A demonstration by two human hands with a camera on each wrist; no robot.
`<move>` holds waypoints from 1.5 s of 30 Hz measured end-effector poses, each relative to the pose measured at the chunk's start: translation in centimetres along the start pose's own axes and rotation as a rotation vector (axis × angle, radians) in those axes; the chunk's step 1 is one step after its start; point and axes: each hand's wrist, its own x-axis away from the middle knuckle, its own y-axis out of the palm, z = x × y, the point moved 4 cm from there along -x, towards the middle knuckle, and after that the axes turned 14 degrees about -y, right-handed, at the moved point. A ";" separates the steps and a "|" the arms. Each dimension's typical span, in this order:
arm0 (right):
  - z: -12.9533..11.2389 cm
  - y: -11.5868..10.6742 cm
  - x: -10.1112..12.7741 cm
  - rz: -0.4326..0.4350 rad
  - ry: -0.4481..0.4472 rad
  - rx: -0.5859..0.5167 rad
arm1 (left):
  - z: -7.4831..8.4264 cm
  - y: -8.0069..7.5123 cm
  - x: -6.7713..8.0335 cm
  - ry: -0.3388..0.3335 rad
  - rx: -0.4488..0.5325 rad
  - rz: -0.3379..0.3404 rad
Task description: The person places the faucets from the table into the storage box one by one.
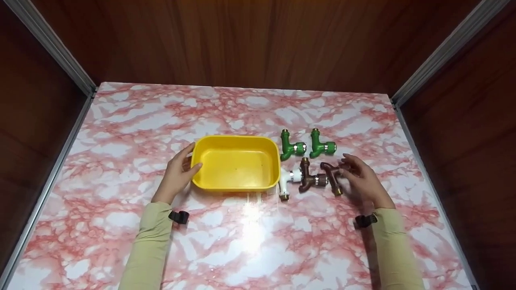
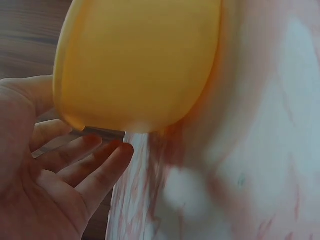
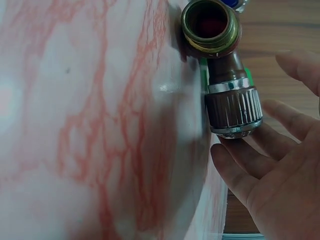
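A yellow plastic tub (image 1: 236, 187) rests on the table. My left hand (image 1: 177, 171) is at its left end, the thumb over the rim and the fingers spread loosely outside the wall. In the left wrist view the fingers (image 2: 100, 175) look nearly straight beside the tub (image 2: 135, 65). My right hand (image 1: 365, 181) reaches beside the rightmost brown tap (image 1: 331, 177). Its fingers (image 3: 235, 172) lie near the ribbed knob (image 3: 234, 107), with the thumb apart; whether they touch is unclear. Another brown tap (image 1: 308, 177) and a white tap (image 1: 284, 183) lie to the left.
Two green taps (image 1: 287, 147) (image 1: 318, 146) lie behind the brown ones, right of the tub. The table (image 1: 242, 257) has a red and white marbled top. Brown wood panels (image 1: 242, 44) stand at the back and both sides, with metal strips (image 1: 52, 40) at the corners.
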 end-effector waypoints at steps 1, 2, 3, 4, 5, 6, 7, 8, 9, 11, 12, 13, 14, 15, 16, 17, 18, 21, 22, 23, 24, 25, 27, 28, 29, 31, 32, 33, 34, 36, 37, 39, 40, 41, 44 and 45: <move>0.1 0.0 0.0 0.003 0.003 -0.008 | 0.0 0.1 0.0 -0.003 0.008 -0.004; 0.1 0.0 -0.1 0.002 0.000 -0.010 | -0.1 0.1 -0.1 -0.010 0.014 -0.006; 0.2 -0.1 -0.1 0.002 0.004 -0.017 | -0.1 0.2 -0.1 -0.015 0.015 -0.007; 0.3 -0.1 -0.1 0.002 0.007 -0.023 | -0.2 0.3 -0.1 -0.021 0.016 -0.005; 0.4 -0.1 -0.1 0.004 0.010 -0.032 | -0.4 0.4 -0.2 -0.025 0.017 -0.003; 0.4 -0.2 -0.1 0.002 0.010 -0.034 | -0.5 0.4 -0.3 -0.027 0.013 0.001; 0.4 -0.2 -0.1 0.001 0.010 -0.037 | -0.7 0.4 -0.4 -0.027 0.010 0.005; 0.4 -0.2 -0.2 -0.003 0.005 -0.041 | -0.8 0.5 -0.4 -0.024 0.004 0.012; 0.4 -0.3 -0.2 -0.003 0.008 -0.051 | -0.9 0.5 -0.5 -0.021 0.000 0.021; 0.4 -0.3 -0.2 -0.012 0.001 -0.054 | -1.1 0.5 -0.6 -0.014 0.002 0.035; 0.4 -0.3 -0.2 -0.019 -0.005 -0.050 | -1.2 0.5 -0.6 -0.007 0.001 0.038; 0.4 -0.3 -0.2 -0.024 -0.008 -0.053 | -1.2 0.5 -0.6 -0.003 0.000 0.042; 0.4 -0.3 -0.2 -0.031 -0.011 -0.049 | -1.2 0.4 -0.6 -0.004 -0.001 0.047; 0.6 -0.3 -0.2 -0.034 -0.009 -0.042 | -1.3 0.4 -0.6 -0.007 -0.001 0.052; 0.7 -0.3 -0.2 -0.037 -0.010 -0.032 | -1.3 0.4 -0.6 -0.010 -0.002 0.052; 0.9 -0.3 -0.2 -0.038 -0.010 -0.027 | -1.3 0.5 -0.6 -0.017 -0.002 0.051; 1.3 -0.4 -0.1 -0.037 -0.010 -0.020 | -1.4 0.5 -0.6 -0.026 -0.001 0.050; 2.6 -0.5 0.0 -0.032 0.006 0.002 | -1.4 0.5 -0.6 -0.052 0.016 0.045; 3.1 -0.5 0.0 -0.032 0.012 0.008 | -1.2 0.5 -0.6 -0.055 0.026 0.040; 3.6 -0.5 0.0 -0.032 0.020 0.011 | -0.9 0.5 -0.4 -0.057 0.031 0.036; 4.0 -0.5 0.1 -0.033 0.025 0.017 | -0.5 0.6 -0.2 -0.056 0.036 0.034; 4.2 -0.6 0.1 -0.032 0.032 0.018 | 0.0 0.6 0.0 -0.053 0.040 0.034; 4.5 -0.6 0.1 -0.031 0.042 0.020 | 1.0 0.6 0.4 -0.058 0.045 0.035; 4.6 -0.6 0.1 -0.030 0.048 0.011 | 1.4 0.6 0.6 -0.056 0.044 0.037; 4.1 -0.6 0.0 -0.030 0.054 0.008 | 1.3 0.6 0.6 -0.052 0.038 0.043; 3.7 -0.5 0.0 -0.034 0.056 0.004 | 0.6 0.6 0.1 -0.047 0.045 0.062; 3.7 -0.5 0.0 -0.036 0.055 0.006 | 0.1 0.6 -0.1 -0.045 0.048 0.073; 3.7 -0.6 0.0 -0.038 0.052 0.009 | -0.4 0.7 -0.4 -0.037 0.052 0.082; 3.8 -0.6 0.0 -0.040 0.047 0.007 | -0.9 0.7 -0.7 -0.030 0.055 0.095; 4.3 -0.7 0.0 -0.043 0.027 0.026 | -1.4 0.7 -1.0 -0.033 0.062 0.115; 4.7 -0.8 0.1 -0.041 0.018 0.036 | -1.3 0.7 -1.0 -0.031 0.058 0.118; 4.8 -1.0 0.1 -0.034 0.003 0.052 | -1.1 0.6 -0.9 -0.036 0.054 0.122; 4.8 -1.0 0.1 -0.030 0.000 0.055 | -0.8 0.6 -0.8 -0.038 0.055 0.125; 4.7 -1.1 0.1 -0.030 -0.008 0.064 | -0.4 0.6 -0.6 -0.037 0.058 0.124; 4.5 -1.3 0.3 -0.023 0.003 0.061 | 0.8 0.5 0.1 -0.031 0.066 0.126; 4.5 -1.3 0.3 -0.025 0.010 0.054 | 1.2 0.5 0.3 -0.026 0.068 0.126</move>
